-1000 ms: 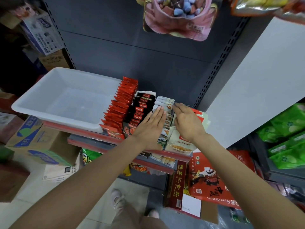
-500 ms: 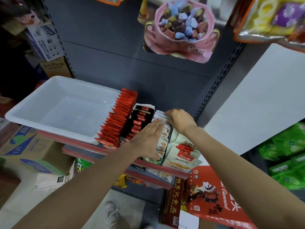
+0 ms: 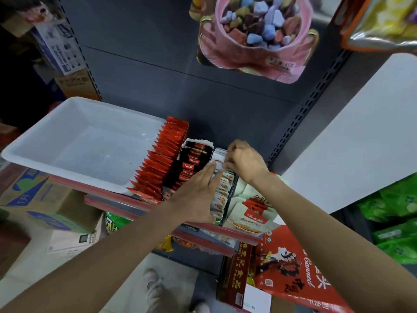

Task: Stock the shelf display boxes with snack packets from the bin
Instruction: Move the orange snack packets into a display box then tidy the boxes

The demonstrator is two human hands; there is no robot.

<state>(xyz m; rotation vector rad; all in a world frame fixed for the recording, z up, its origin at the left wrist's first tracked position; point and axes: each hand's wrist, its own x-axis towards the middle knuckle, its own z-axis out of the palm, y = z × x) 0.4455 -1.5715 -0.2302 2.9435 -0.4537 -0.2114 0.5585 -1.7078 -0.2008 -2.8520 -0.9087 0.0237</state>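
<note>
White snack packets (image 3: 222,190), frame centre: my left hand (image 3: 198,195) flat, bracing row; my right hand (image 3: 244,162) pinching rear packets. Best squeeze gently, tops level.

Translucent white plastic bin (image 3: 74,152), smooth with a soft sheen. Red snack packets (image 3: 158,168): glossy foil-like film. Shelf back panel (image 3: 158,86): matt grey painted metal. Boxes at left (image 3: 45,199): printed cardboard, dull brown at the sides.
</note>
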